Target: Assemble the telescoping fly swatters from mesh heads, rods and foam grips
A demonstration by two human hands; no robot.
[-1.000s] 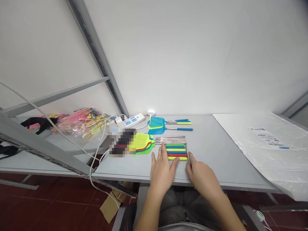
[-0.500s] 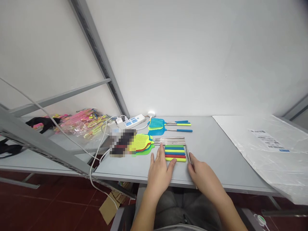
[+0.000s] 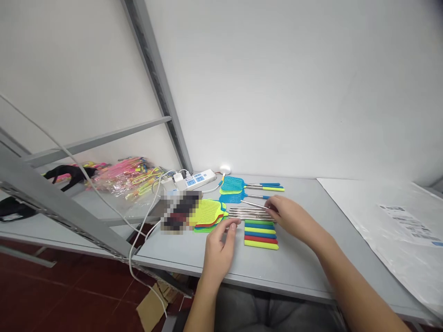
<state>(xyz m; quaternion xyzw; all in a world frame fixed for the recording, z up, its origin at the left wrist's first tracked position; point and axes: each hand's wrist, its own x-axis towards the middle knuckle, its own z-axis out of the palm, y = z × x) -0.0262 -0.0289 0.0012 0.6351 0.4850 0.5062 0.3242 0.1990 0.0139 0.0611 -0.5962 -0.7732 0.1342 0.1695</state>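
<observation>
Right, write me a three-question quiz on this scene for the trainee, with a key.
1. Fill in the missing word: the thin metal rod raised at a slant above the others is held in the person's ____ hand.

2. Multiple choice: in the row of coloured handles, which colour lies nearest the person?
A) red
B) blue
C) yellow-green

3. True or false: as the picture shows it, the white power strip lies to the left of the rearmost blue swatter head.

Key:
1. right hand
2. C
3. True
</observation>
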